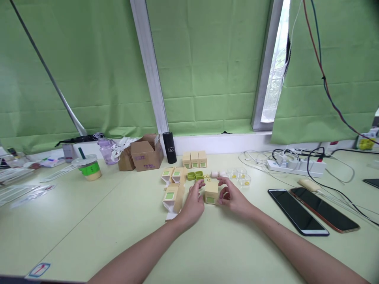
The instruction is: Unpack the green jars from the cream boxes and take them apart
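Note:
A small tan cardboard box point(211, 190) with a green window label stands closed on the table between my two hands. At its left side is my left hand point(194, 203), fingers bent and apart, the fingertips close to the box wall. My right hand point(233, 197) is at the other side, with forefinger and thumb spread near the box's right edge; whether they press on it I cannot tell. Partly folded boxes point(171, 194) with white flaps lie left of my left hand. Behind the box are green little trays point(195, 176), pale pink cylinders point(218, 174) and clear cups point(238, 173) with yellow marks.
Three closed boxes point(194, 160) stand in a row near the wall. Further left are a black bottle point(169, 148), an open carton point(146, 154), a purple bottle point(107, 151) and a drink cup point(88, 167). Two phones point(297, 212) and a cabled power strip point(296, 166) lie right.

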### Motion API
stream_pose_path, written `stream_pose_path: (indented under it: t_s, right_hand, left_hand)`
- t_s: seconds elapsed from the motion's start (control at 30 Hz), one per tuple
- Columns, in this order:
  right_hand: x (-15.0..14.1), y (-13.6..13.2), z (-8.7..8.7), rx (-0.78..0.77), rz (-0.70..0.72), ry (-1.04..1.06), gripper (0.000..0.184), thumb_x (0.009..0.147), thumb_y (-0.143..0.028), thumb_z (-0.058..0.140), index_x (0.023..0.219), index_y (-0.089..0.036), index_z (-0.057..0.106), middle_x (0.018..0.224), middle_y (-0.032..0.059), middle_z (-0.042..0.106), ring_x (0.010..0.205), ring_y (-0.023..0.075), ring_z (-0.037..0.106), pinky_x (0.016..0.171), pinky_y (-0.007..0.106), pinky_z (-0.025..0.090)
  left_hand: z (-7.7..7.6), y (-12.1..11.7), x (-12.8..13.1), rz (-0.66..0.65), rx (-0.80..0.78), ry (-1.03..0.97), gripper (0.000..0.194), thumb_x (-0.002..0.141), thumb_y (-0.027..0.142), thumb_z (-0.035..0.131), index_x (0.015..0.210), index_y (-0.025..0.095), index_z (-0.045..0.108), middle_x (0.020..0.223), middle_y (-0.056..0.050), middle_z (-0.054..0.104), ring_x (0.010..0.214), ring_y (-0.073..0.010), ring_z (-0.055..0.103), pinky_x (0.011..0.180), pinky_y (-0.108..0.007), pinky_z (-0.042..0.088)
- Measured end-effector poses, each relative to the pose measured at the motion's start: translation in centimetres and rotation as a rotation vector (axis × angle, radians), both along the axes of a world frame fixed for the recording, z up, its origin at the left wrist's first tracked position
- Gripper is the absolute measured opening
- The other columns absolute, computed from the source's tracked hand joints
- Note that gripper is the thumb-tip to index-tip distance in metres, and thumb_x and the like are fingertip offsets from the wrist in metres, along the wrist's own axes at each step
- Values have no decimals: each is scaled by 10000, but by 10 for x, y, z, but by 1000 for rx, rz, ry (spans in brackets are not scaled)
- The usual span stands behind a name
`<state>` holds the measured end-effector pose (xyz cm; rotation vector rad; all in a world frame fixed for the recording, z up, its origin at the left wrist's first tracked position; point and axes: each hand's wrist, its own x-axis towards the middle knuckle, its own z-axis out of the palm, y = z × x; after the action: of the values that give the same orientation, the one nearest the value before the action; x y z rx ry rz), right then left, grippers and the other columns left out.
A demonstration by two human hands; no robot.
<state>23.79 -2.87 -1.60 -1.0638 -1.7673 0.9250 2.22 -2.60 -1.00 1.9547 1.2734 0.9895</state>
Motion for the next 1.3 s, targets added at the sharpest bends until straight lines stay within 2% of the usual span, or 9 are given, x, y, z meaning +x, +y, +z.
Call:
stream_pose_path:
  t_s: [0.17,0.3,0.37,0.53,0.8,1.03,1.17,1.3]
  right_hand:
    - [4,0,2,4,16,30,624,765,-193,669,1337,-285,438,1115,29,490,839,159,608,703,308,535]
    - [3,-2,6,86,-4,8,483,810,-197,640,1256,-268,469,879,-32,483,750,153,549,668,288,485]
    - [2,-4,6,131,-30,-25,458,823,-203,638,1244,-271,471,832,-47,480,727,152,528,657,285,459]
    - [0,-4,3,136,-66,-72,461,838,-214,623,1263,-278,455,779,-61,497,689,158,520,623,283,426]
    - [1,-1,-1,130,-121,-77,429,834,-222,593,1245,-275,481,789,-45,591,712,175,592,629,288,456]
    - [1,0,0,136,-154,-110,372,847,-243,550,1214,-270,500,799,-32,674,635,175,622,627,301,467]
    - [1,0,2,147,-200,-132,341,839,-239,537,1179,-269,527,764,-32,677,623,182,620,613,303,460]
    - [3,-1,2,169,-219,-105,341,828,-219,515,1164,-269,534,758,-33,684,595,173,608,595,294,458]
  left_hand:
    - [-8,7,-1,-103,-48,-91,715,845,-25,466,1497,245,352,1570,-148,460,1478,-218,424,1197,-442,382]
    - [-11,7,-3,-162,-67,-172,785,789,-37,477,1514,244,374,1573,-140,461,1486,-246,407,1219,-469,339]
    - [-11,6,-4,-177,-73,-197,808,773,-31,486,1524,246,378,1571,-135,465,1490,-259,398,1224,-479,326]
    - [-9,3,-3,-172,-80,-195,832,740,-29,495,1522,232,383,1545,-140,494,1479,-269,410,1230,-493,313]
    - [-6,-7,-1,-141,-65,-179,802,751,0,544,1504,220,376,1521,-144,517,1454,-276,444,1235,-500,313]
    - [-3,-12,1,-126,-48,-200,713,790,42,587,1458,217,411,1460,-154,561,1401,-284,498,1199,-491,358]
    - [-4,-11,1,-103,-30,-214,630,804,55,601,1394,219,451,1443,-155,555,1388,-277,502,1190,-488,356]
    - [-5,-11,0,-52,-35,-206,601,831,85,612,1387,224,429,1405,-156,552,1363,-273,502,1163,-486,375]
